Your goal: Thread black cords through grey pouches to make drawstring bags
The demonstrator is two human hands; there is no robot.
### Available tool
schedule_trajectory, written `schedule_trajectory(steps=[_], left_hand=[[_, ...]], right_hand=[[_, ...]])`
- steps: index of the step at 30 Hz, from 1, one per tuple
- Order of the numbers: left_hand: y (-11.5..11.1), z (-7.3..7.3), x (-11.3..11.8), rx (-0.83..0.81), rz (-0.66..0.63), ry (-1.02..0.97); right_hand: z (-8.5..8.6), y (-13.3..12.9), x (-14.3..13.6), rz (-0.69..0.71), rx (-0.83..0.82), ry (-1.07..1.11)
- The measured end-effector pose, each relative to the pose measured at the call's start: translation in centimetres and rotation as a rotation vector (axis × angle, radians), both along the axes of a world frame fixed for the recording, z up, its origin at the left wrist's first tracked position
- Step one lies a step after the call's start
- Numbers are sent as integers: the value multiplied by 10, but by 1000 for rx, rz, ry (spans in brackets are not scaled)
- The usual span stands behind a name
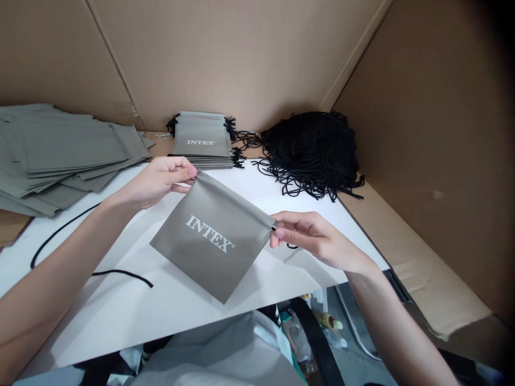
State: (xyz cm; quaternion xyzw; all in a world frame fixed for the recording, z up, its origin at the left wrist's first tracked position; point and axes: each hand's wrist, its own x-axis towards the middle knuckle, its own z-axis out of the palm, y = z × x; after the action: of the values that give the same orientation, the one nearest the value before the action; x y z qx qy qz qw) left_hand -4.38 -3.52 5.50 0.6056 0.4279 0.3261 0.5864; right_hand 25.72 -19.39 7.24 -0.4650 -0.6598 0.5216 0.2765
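Observation:
A grey pouch (209, 238) printed INTEX is held up at a tilt above the white board. My left hand (167, 182) pinches its upper left corner, where a thin shiny bit shows by the fingertips. At the opposite end of the folded top edge, my right hand (311, 236) is closed on the corner, and a short dark piece shows between pouch and fingers. Part of a black loop shows below the right hand. On the board, a loose black cord (123, 272) runs partly hidden behind my left forearm.
Flat grey pouches (72, 145) lie piled at the left. A neat stack of INTEX pouches with black cords (201, 136) stands at the back, beside a heap of black cords (314, 153). Cardboard walls (241, 59) enclose the back and right of the white board (317, 284).

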Motion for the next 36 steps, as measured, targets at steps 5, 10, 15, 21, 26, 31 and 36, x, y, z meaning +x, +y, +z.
schedule_trajectory(steps=[5,10,15,21,26,31,36], left_hand=[[0,-1,0,-1,14,-59],[1,0,0,-17,70,-149],[7,12,-19,5,166,-179],[0,22,-19,62,85,-64],[-12,23,-7,90,-36,-9],[-16,23,-3,109,-67,15],[-17,24,-2,105,-43,10]], right_hand=[[10,3,-10,40,55,-97],[10,8,-11,-37,133,-160],[9,2,8,-126,207,-184],[4,-3,16,-156,161,-205],[3,3,9,-152,155,-202],[-1,10,5,-142,146,-174],[-13,15,8,-163,165,-149]])
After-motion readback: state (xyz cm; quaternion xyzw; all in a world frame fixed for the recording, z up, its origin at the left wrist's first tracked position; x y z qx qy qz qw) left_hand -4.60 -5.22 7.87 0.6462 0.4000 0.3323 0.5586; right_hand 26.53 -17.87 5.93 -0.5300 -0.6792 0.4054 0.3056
